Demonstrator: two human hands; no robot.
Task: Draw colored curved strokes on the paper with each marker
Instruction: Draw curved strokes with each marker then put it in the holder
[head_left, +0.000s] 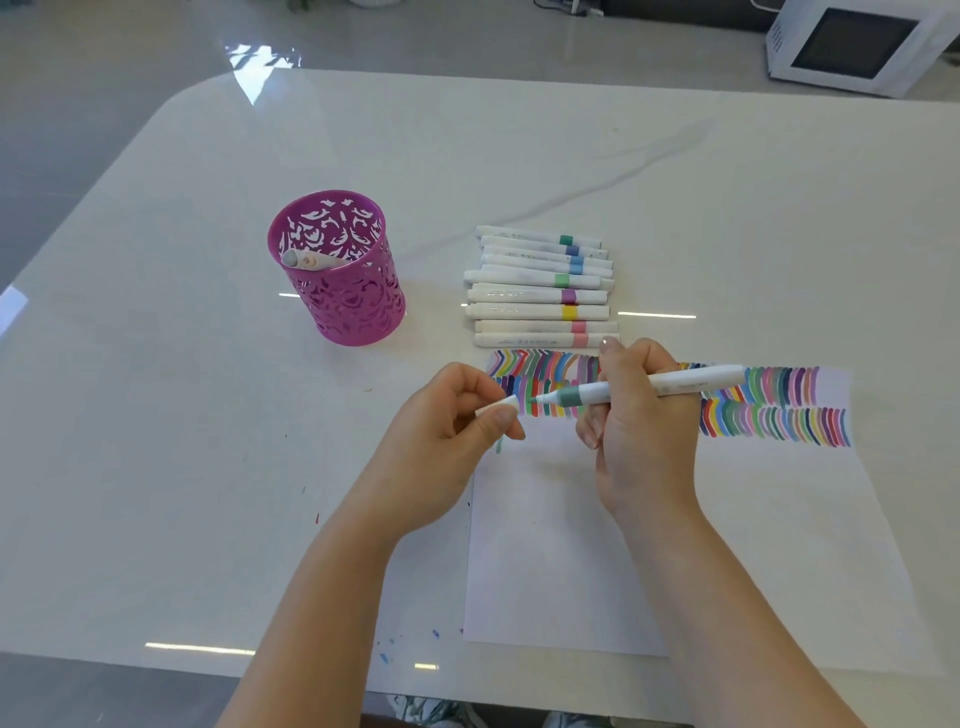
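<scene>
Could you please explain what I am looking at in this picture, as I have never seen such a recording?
There is no machine here: a person works with bare hands, and the single picture comes from a camera worn on their head, looking down. The left hand pinches a white cap; the right hand grips an uncapped marker with a grey-green band. Below them lies a sheet of paper, its top covered in coloured strokes. Behind it a row of markers lies on the white table, beside a pink cup holding at least one more.
</scene>
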